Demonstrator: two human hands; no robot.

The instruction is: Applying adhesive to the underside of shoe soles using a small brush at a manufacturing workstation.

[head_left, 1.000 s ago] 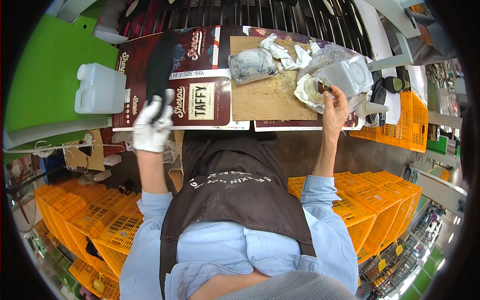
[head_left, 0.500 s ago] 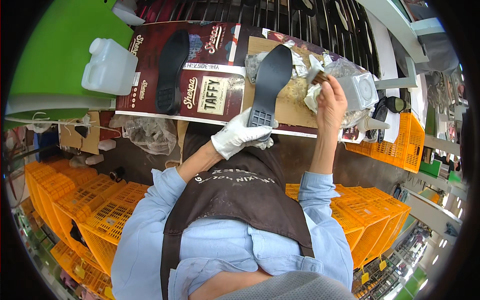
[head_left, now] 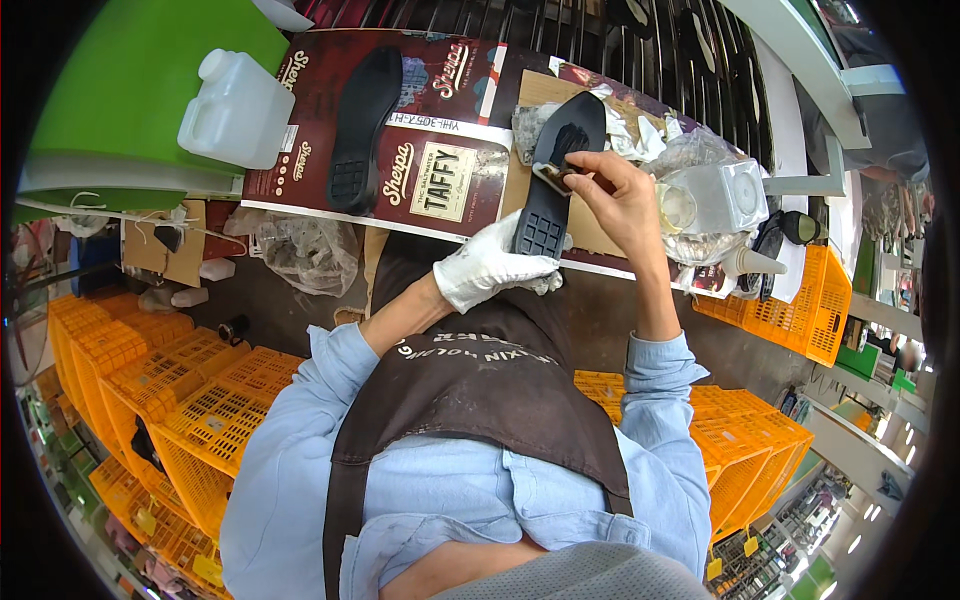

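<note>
My left hand (head_left: 495,270), in a white glove, is closed around the heel end of a black shoe sole (head_left: 541,222), which is tilted up over the work surface. Its grid-patterned heel lies toward me. Bare, my right hand (head_left: 622,195) pinches a small brown-and-white brush (head_left: 549,178) against the sole's middle; fingers partly hide the brush. A dark, wet-looking patch covers part of the sole's forefoot. Another black sole (head_left: 364,130) lies flat to the left on printed cardboard (head_left: 300,180).
At the left stands a white plastic jug (head_left: 236,110). Right of my hand are a clear plastic container (head_left: 735,190), crumpled white paper (head_left: 650,140) and a nozzle-tipped bottle (head_left: 752,263). Dark rollers (head_left: 690,60) run behind the cardboard. Yellow crates (head_left: 215,410) stand around me.
My right hand has brought the brush left and down onto the sole. A dark wet-looking patch now shows on the forefoot. My left hand still holds the heel.
</note>
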